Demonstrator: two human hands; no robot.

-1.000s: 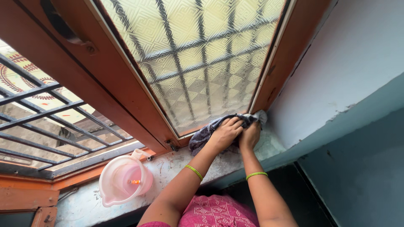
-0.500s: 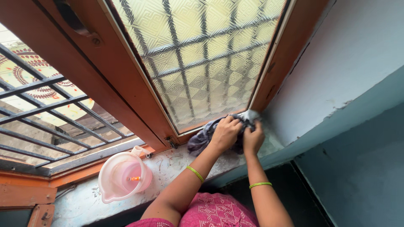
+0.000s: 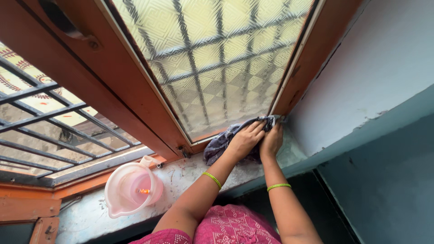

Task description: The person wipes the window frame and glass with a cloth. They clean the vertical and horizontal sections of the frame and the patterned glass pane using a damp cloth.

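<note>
The left hand (image 3: pixel 245 140) lies with its fingers spread and curled over a dark grey cloth (image 3: pixel 221 143), grasping it and pressing it down at the foot of the window. Just beside it, touching the same cloth, the right hand (image 3: pixel 271 141) is closed around the cloth's far end, which it pushes into the corner where the orange-brown window frame (image 3: pixel 307 58) meets the pale blue wall (image 3: pixel 375 68). Each wrist wears 1 thin green bangle (image 3: pixel 212 180).

The cloth sits bunched on the grey, speckled window sill (image 3: pixel 185 174), against the bottom rail of the shut pane of patterned frosted glass (image 3: pixel 217 58), through which dark bars show.

Further left along the sill, well apart from the hands, stands a translucent pink plastic jug (image 3: pixel 133 189) with a spout, something small and orange inside it. Behind the jug the window is open, and a dark metal grille (image 3: pixel 58 131) crosses the opening.

Below the arms, pink patterned clothing (image 3: pixel 230 228) fills the bottom edge of the view.
</note>
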